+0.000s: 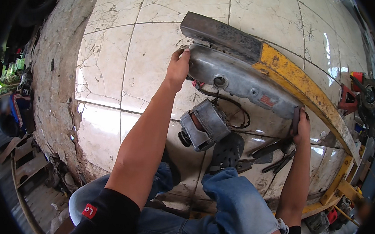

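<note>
A grey metal valve cover (237, 75), long and with a round filler hole, lies slantwise in front of me along a steel beam. My left hand (179, 69) grips its left end, thumb on top and fingers around the edge. At its right end my right hand (302, 126) is closed around a dark flat piece (296, 119), which is against the cover's end; its kind is unclear. An alternator (204, 124) with a dark pulley sits on the floor below the cover, between my forearms. A dark cable (239, 105) curves beside it.
The beam has a dark square tube (220, 35) and a yellow arm (301, 77) curving right. Hand tools (275, 159) lie by my right forearm, near my dark clog (227, 151). A red stand (347, 100) is at the right. Cracked tiles (157, 51) end at rough concrete (55, 66).
</note>
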Demonstrator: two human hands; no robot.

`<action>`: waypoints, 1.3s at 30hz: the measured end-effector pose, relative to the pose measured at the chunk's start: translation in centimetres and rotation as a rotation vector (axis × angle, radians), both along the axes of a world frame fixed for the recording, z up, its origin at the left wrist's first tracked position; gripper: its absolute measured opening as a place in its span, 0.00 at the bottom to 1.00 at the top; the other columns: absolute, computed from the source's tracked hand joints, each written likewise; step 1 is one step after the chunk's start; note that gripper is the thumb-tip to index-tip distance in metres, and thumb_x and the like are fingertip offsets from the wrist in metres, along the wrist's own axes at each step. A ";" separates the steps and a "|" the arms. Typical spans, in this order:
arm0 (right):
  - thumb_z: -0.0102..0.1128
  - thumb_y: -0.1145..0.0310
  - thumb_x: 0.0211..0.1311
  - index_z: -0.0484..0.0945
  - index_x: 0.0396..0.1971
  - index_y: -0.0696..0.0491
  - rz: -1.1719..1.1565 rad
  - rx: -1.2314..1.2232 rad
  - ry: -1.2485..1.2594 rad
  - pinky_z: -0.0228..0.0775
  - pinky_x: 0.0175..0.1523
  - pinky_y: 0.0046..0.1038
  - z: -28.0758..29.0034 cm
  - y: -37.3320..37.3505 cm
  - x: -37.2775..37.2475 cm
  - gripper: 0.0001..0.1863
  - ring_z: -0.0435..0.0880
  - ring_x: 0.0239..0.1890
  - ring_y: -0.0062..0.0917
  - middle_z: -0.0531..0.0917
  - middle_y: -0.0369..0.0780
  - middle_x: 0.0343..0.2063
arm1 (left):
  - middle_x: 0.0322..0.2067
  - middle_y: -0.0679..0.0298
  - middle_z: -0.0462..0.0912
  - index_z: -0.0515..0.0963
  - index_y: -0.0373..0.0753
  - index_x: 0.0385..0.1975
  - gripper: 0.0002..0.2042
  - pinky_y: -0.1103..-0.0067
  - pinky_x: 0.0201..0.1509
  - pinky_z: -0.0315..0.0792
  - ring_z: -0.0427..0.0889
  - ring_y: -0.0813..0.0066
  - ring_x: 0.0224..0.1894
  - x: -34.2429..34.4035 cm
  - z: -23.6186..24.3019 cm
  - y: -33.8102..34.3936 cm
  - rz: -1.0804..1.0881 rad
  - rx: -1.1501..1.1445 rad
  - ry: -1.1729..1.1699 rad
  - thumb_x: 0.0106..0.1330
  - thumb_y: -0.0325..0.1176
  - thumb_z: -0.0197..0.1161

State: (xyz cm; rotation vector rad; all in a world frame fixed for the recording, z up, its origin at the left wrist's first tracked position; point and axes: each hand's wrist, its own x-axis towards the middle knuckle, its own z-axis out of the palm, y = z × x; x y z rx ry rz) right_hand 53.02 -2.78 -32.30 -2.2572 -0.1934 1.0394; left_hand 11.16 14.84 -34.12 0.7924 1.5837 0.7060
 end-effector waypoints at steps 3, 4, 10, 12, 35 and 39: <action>0.56 0.36 0.64 0.70 0.59 0.45 -0.062 0.036 0.066 0.58 0.21 0.25 0.2 0.0 -0.8 0.34 0.72 0.21 0.20 0.77 0.34 0.30 | 0.68 0.57 0.65 0.57 0.43 0.72 0.32 0.56 0.62 0.63 0.66 0.57 0.66 -1.4 -0.8 -2.0 0.028 -0.017 -0.006 0.74 0.56 0.47; 0.56 0.36 0.64 0.70 0.59 0.46 -0.041 0.047 0.040 0.59 0.21 0.25 -0.1 -0.3 -0.8 0.34 0.73 0.21 0.21 0.77 0.34 0.30 | 0.69 0.57 0.64 0.57 0.43 0.72 0.33 0.56 0.63 0.62 0.64 0.56 0.68 -1.5 -0.9 -2.9 0.033 -0.049 -0.023 0.74 0.56 0.47; 0.59 0.41 0.65 0.67 0.62 0.53 -0.036 0.145 -0.162 0.65 0.24 0.23 -0.7 -1.1 -0.9 0.36 0.76 0.24 0.22 0.78 0.38 0.34 | 0.71 0.55 0.60 0.55 0.42 0.73 0.35 0.53 0.67 0.60 0.60 0.52 0.71 -3.1 -1.0 -8.3 0.107 -0.093 -0.022 0.73 0.58 0.46; 0.59 0.45 0.67 0.67 0.63 0.56 -0.074 0.249 -0.398 0.67 0.27 0.22 -0.4 -1.9 -2.1 0.35 0.77 0.26 0.21 0.79 0.40 0.37 | 0.69 0.52 0.63 0.57 0.37 0.71 0.36 0.58 0.67 0.60 0.63 0.56 0.69 -2.9 -0.2 -11.0 0.155 -0.154 0.046 0.73 0.58 0.47; 0.59 0.46 0.65 0.68 0.66 0.58 0.911 0.081 0.404 0.63 0.66 0.31 0.8 0.0 -19.0 0.38 0.75 0.63 0.36 0.77 0.50 0.60 | 0.38 0.67 0.81 0.78 0.40 0.48 0.14 0.80 0.46 0.73 0.77 0.81 0.42 -0.7 -1.6 -17.8 0.255 -0.210 -0.355 0.73 0.42 0.57; 0.61 0.52 0.66 0.68 0.67 0.59 0.600 0.146 0.488 0.65 0.64 0.28 1.0 -1.3 -19.5 0.36 0.77 0.60 0.31 0.79 0.48 0.58 | 0.39 0.69 0.80 0.77 0.37 0.49 0.15 0.81 0.50 0.70 0.75 0.82 0.41 0.5 -2.2 -15.7 0.078 -0.058 -0.266 0.73 0.41 0.58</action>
